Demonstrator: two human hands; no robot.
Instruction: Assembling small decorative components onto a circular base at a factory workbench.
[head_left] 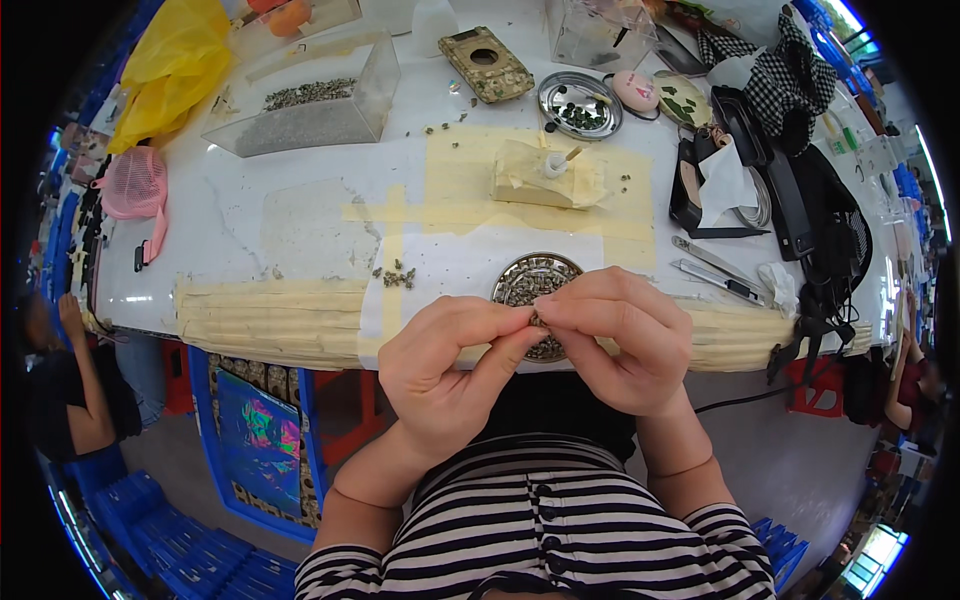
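My left hand [445, 365] and my right hand [630, 340] meet fingertip to fingertip at the table's near edge. Thumbs and forefingers of both pinch one small metallic piece [537, 320], mostly hidden by the fingers; its exact kind is too small to tell. Just beneath and behind them is a round metal dish [503, 272] full of small silvery-brown pieces. A loose cluster of similar pieces [398, 277] lies left of the dish. Farther back, a tape-covered block [520, 185] carries a small white pot [555, 164] with a thin stick in it.
A clear box of small pieces [350, 125] stands back left, near a pink mesh scoop [135, 185]. Behind the block are a camouflage-patterned case [485, 62] and a metal plate with dark green bits [606, 122]. Tweezers [715, 258], a cutter knife [715, 280] and black cases lie right.
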